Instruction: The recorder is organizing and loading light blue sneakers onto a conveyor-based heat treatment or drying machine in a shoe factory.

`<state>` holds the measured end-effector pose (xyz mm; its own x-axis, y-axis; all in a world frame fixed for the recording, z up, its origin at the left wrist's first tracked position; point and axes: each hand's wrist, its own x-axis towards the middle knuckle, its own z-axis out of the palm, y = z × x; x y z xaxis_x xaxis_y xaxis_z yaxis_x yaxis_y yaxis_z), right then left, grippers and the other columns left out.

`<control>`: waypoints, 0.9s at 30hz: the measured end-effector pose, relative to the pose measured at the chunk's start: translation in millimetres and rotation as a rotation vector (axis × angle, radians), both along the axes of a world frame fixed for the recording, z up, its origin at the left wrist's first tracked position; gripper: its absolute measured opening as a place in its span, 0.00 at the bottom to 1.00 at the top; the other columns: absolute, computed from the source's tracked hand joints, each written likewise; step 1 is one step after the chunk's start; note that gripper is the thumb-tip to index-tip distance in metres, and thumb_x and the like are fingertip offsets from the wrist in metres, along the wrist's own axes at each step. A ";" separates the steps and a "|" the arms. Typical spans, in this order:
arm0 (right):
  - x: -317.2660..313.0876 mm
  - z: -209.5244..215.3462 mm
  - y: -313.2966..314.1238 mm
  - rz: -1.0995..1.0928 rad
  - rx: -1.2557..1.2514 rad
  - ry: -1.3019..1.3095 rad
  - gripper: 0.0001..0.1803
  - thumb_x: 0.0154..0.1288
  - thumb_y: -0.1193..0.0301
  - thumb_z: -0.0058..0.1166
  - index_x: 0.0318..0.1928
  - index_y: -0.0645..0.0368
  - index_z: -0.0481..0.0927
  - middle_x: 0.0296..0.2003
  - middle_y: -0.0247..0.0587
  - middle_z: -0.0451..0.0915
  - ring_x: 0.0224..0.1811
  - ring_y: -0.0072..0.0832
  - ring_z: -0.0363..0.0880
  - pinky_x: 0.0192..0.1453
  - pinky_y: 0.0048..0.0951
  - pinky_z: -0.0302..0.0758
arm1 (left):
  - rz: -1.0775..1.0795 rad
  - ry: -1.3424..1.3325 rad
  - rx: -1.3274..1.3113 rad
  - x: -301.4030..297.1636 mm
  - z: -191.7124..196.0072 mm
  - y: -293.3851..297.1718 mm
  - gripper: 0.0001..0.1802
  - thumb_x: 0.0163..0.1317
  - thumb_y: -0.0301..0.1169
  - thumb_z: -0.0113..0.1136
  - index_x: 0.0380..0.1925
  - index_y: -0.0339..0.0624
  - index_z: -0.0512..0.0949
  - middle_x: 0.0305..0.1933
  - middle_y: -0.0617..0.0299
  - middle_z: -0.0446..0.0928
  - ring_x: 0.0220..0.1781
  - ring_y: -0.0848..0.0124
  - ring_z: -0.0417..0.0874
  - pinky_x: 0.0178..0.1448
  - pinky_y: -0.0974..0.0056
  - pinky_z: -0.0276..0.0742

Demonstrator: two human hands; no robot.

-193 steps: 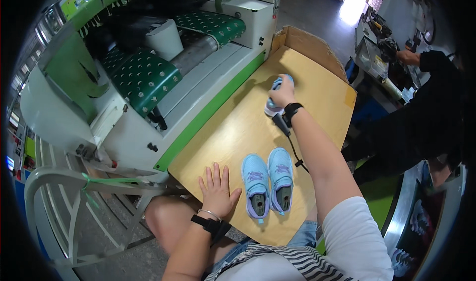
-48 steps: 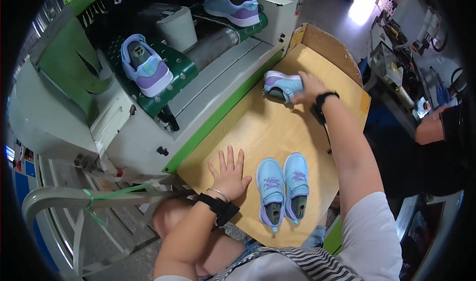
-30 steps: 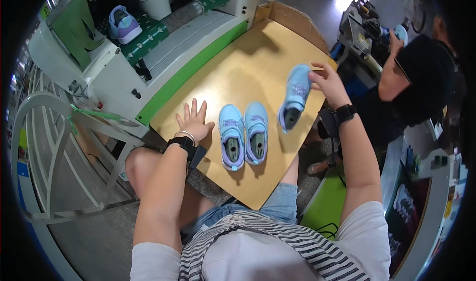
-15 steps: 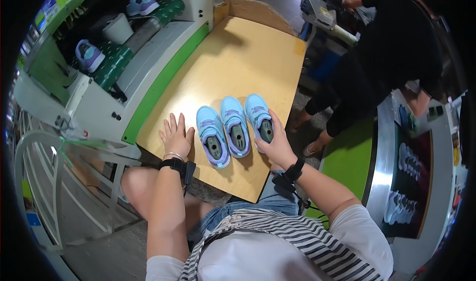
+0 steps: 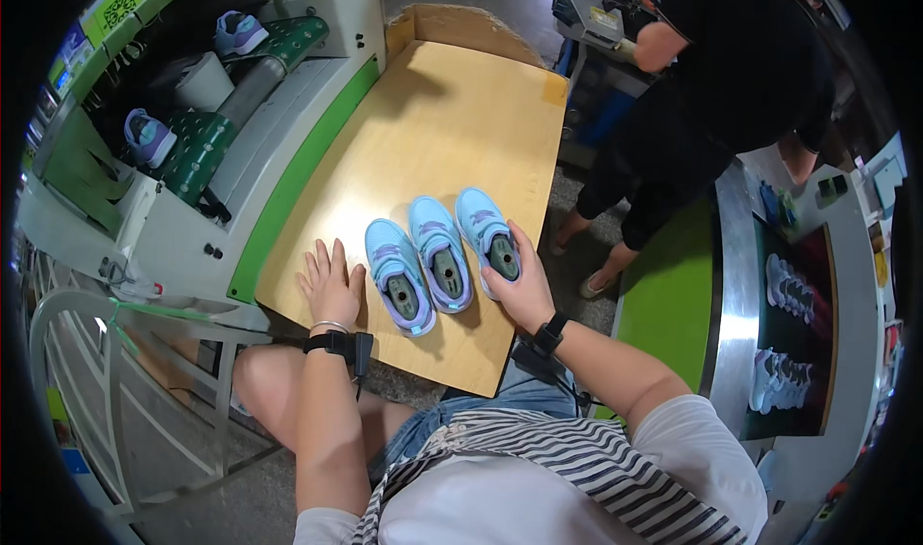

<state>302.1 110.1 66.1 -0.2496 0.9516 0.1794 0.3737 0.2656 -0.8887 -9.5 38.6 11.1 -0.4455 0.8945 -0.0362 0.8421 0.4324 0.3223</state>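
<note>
My right hand, clasping the rightmost shoe, has left the counter's far edge; my left hand lies spread; a conveyor stands alongside.

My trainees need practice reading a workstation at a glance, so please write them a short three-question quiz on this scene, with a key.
1. Count: How many light-blue shoes stand on the wooden tabletop?

2. True or false: The person's left hand lies palm down on the tabletop, holding no shoe.

3. Multiple choice: Which shoe in the row does the person's right hand hold?
A) Leftmost
B) Middle
C) Rightmost

Key:
1. Three, side by side in a row.
2. True.
3. C; its thumb and fingers are around the heel end of the rightmost shoe.
</note>
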 end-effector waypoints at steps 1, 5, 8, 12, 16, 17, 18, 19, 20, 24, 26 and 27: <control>1.0 -3.0 0.5 0.007 -0.010 0.020 0.45 0.61 0.69 0.65 0.75 0.64 0.57 0.66 0.57 0.70 0.70 0.42 0.70 0.74 0.37 0.65 | 0.000 -0.003 0.001 0.8 0.6 -1.0 0.37 0.75 0.53 0.47 0.79 0.55 0.56 0.85 0.49 0.45 0.85 0.45 0.40 0.82 0.34 0.31; 6.0 -11.7 4.8 0.016 -0.004 -0.054 0.45 0.62 0.71 0.64 0.76 0.64 0.57 0.67 0.54 0.69 0.70 0.39 0.69 0.74 0.35 0.65 | -0.004 -0.003 0.004 1.6 1.0 -0.3 0.37 0.75 0.53 0.47 0.79 0.55 0.56 0.85 0.49 0.45 0.85 0.45 0.40 0.82 0.34 0.31; 3.1 -8.6 0.7 0.014 -0.019 -0.012 0.44 0.63 0.72 0.63 0.76 0.64 0.56 0.67 0.54 0.69 0.70 0.38 0.69 0.74 0.35 0.65 | 0.002 0.001 0.000 1.1 0.8 -1.9 0.37 0.75 0.54 0.46 0.79 0.54 0.56 0.85 0.49 0.46 0.85 0.45 0.40 0.82 0.34 0.31; 1.8 -6.7 -1.2 0.016 -0.065 0.043 0.45 0.62 0.72 0.63 0.76 0.64 0.56 0.68 0.54 0.68 0.71 0.38 0.68 0.74 0.35 0.65 | -0.015 -0.008 0.002 0.4 0.0 -1.5 0.37 0.76 0.54 0.45 0.79 0.52 0.56 0.85 0.49 0.46 0.85 0.45 0.40 0.81 0.34 0.29; -18.8 -18.8 -11.8 -0.002 0.031 0.013 0.47 0.61 0.71 0.64 0.76 0.63 0.54 0.70 0.57 0.64 0.73 0.45 0.64 0.76 0.39 0.62 | 0.091 -0.289 0.168 -13.4 0.5 -0.9 0.35 0.78 0.49 0.45 0.78 0.45 0.57 0.84 0.47 0.48 0.85 0.47 0.44 0.83 0.39 0.38; -23.1 -19.8 -13.4 0.005 0.058 -0.027 0.47 0.60 0.70 0.64 0.76 0.63 0.54 0.70 0.58 0.63 0.74 0.47 0.63 0.77 0.41 0.61 | 0.074 -0.405 0.307 -11.7 5.0 -1.4 0.34 0.78 0.47 0.45 0.77 0.44 0.58 0.83 0.46 0.49 0.84 0.47 0.46 0.82 0.41 0.42; -27.9 -19.5 -14.3 0.014 0.085 -0.068 0.48 0.59 0.70 0.64 0.76 0.63 0.54 0.70 0.59 0.62 0.74 0.50 0.62 0.77 0.43 0.60 | 0.056 -0.519 0.447 -8.2 8.8 -5.1 0.33 0.78 0.45 0.46 0.77 0.42 0.58 0.83 0.46 0.50 0.84 0.48 0.48 0.82 0.44 0.45; -31.6 -18.0 -13.2 0.020 0.116 -0.110 0.49 0.58 0.69 0.65 0.76 0.63 0.54 0.70 0.61 0.61 0.74 0.52 0.61 0.78 0.44 0.59 | 0.033 -0.636 0.590 0.6 21.0 -6.6 0.32 0.78 0.43 0.47 0.77 0.41 0.58 0.82 0.45 0.52 0.84 0.48 0.49 0.82 0.47 0.49; -41.0 -18.3 -13.1 0.032 0.133 -0.097 0.49 0.56 0.68 0.65 0.75 0.63 0.55 0.70 0.63 0.61 0.74 0.57 0.60 0.78 0.48 0.58 | -0.022 -0.597 0.645 7.0 36.6 -10.0 0.29 0.78 0.38 0.50 0.74 0.39 0.63 0.81 0.44 0.54 0.82 0.50 0.54 0.80 0.53 0.57; -81.3 -18.3 -11.5 0.156 0.095 -0.133 0.49 0.57 0.68 0.66 0.76 0.59 0.55 0.71 0.63 0.59 0.75 0.58 0.57 0.79 0.49 0.57 | -0.093 -0.394 0.663 43.7 92.7 -34.0 0.26 0.72 0.38 0.57 0.66 0.40 0.73 0.78 0.45 0.61 0.77 0.49 0.63 0.79 0.51 0.55; -97.1 -29.4 -0.8 0.237 0.066 -0.029 0.46 0.58 0.63 0.66 0.73 0.61 0.58 0.70 0.64 0.61 0.74 0.57 0.60 0.78 0.49 0.59 | -0.123 -0.121 0.574 62.0 109.6 -42.9 0.26 0.65 0.40 0.63 0.62 0.43 0.78 0.74 0.48 0.68 0.72 0.50 0.70 0.78 0.43 0.50; -101.1 -36.5 7.0 0.270 0.059 0.034 0.45 0.58 0.58 0.67 0.72 0.61 0.61 0.68 0.65 0.63 0.72 0.58 0.62 0.76 0.49 0.61 | -0.126 -0.097 0.515 68.4 111.5 -43.0 0.26 0.65 0.40 0.63 0.62 0.43 0.77 0.75 0.49 0.68 0.72 0.51 0.70 0.78 0.41 0.49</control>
